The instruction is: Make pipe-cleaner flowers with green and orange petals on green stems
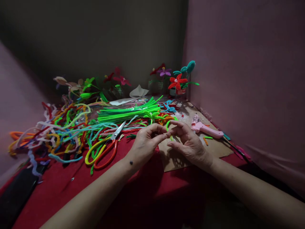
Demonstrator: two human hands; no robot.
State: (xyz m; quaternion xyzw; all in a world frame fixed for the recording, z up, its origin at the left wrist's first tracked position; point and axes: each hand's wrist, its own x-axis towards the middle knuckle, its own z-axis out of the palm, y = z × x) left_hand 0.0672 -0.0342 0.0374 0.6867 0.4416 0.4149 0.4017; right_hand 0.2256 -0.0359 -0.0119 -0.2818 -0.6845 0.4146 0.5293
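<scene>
Hands close together: left hand (145, 141) pinched a green pipe cleaner (167, 125); right hand (190, 146) curled beside it, its grip unclear.

The piece sat above the left part of the cardboard (221, 148), apparently held by fingertips for fine control; its long axis ran roughly near to far, bowing left, ends hidden. Right lay a glue gun (206, 128), seemingly within easy reach; left, scissors (115, 136).

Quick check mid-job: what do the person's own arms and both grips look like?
The left forearm and right forearm are bare, with no sleeves in view. The left grip and right grip are ungloved hands; I make out no watch or rings. A small, dark, round spot shows by the left wrist.
</scene>
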